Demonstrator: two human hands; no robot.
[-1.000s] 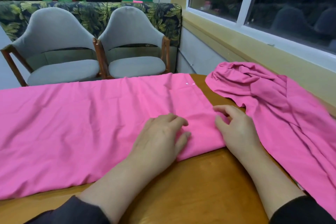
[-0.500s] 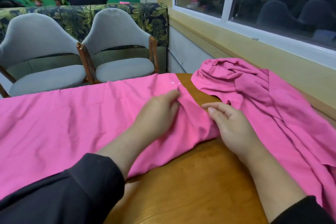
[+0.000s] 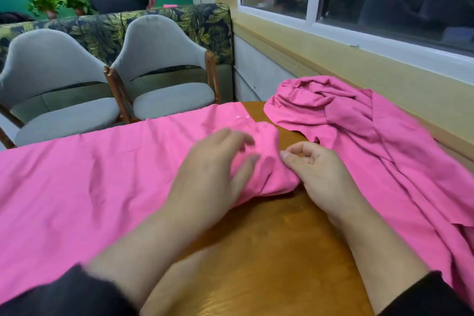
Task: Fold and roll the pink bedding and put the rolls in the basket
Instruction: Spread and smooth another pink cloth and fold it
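No text, label, brand, number or sign can be read anywhere in this view of the room.

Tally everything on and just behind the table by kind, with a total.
Pink bedding pieces: 2, the folded sheet under both hands and the crumpled heap
Grey chairs: 2, left chair and right chair
Potted plants: 2, and
Wooden table: 1
Total: 7
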